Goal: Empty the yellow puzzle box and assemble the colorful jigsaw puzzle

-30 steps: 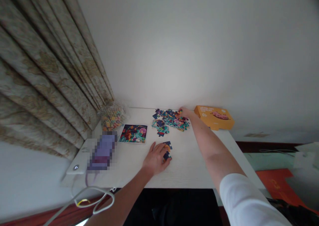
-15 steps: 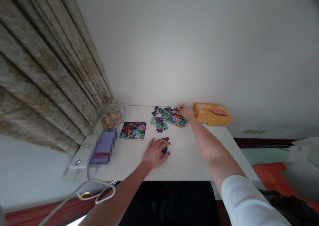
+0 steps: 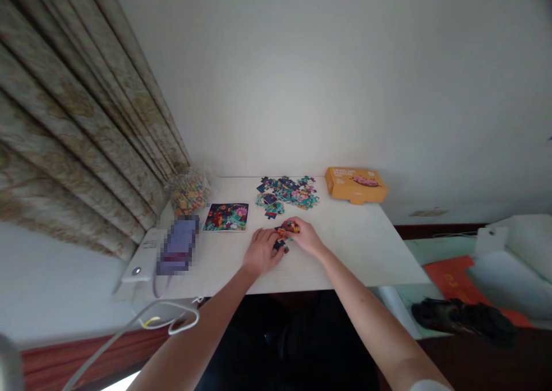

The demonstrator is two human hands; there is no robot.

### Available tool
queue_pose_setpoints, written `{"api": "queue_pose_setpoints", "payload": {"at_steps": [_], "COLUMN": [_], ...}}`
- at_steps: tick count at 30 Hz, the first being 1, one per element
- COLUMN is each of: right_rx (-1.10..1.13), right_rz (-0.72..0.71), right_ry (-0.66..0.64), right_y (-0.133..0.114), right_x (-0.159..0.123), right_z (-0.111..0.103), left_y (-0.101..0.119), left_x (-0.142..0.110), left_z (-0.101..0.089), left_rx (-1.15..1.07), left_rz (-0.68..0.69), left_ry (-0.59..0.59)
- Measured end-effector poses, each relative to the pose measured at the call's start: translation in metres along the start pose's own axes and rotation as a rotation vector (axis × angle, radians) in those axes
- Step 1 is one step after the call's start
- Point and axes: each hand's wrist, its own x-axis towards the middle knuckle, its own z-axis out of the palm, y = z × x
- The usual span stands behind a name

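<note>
My left hand (image 3: 261,253) rests on the table, its fingers and thumb bracketing a small cluster of dark blue and orange puzzle pieces (image 3: 279,245). Close against it, my right hand (image 3: 304,237) pinches a puzzle piece (image 3: 295,226) with orange and dark colours at the cluster's upper right side. Fingers partly hide the cluster, so whether the pinched piece is joined to it I cannot tell. Beyond my hands lies a loose heap of colourful puzzle pieces (image 3: 288,191). Left of that, a reference picture card (image 3: 226,217) lies flat.
A yellow puzzle box (image 3: 357,185) stands at the back right of the white table (image 3: 349,253). On the left are a clear bag of small pieces (image 3: 190,195), a pixelated phone (image 3: 179,244) and a white device (image 3: 142,259). A white cable (image 3: 116,333) loops past the front left edge.
My right hand has come from the far heap back toward me, bringing a puzzle piece to the cluster. The left hand stays at the cluster. The view has shifted slightly.
</note>
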Motion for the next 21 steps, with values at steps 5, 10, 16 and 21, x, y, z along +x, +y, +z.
{"api": "queue_pose_setpoints", "payload": {"at_steps": [5, 10, 16, 21], "right_rx": [-0.385, -0.557, -0.611, -0.589], "right_rz": [-0.136, -0.244, -0.296, -0.285], "right_ry": [0.209, 0.116, 0.045, 0.071], "right_y": [-0.007, -0.021, -0.026, -0.026], "right_x": [-0.032, -0.042, -0.04, -0.037], "right_z": [0.007, 0.006, 0.008, 0.009], "left_y": [-0.004, -0.013, -0.013, -0.02], "left_x": [-0.002, 0.036, 0.13, 0.171], "left_z": [-0.001, -0.003, -0.004, 0.006], "left_rx": [0.035, 0.029, 0.182, 0.289], "left_rz": [-0.075, -0.232, -0.395, -0.425], "left_ry": [0.112, 0.283, 0.078, -0.104]}}
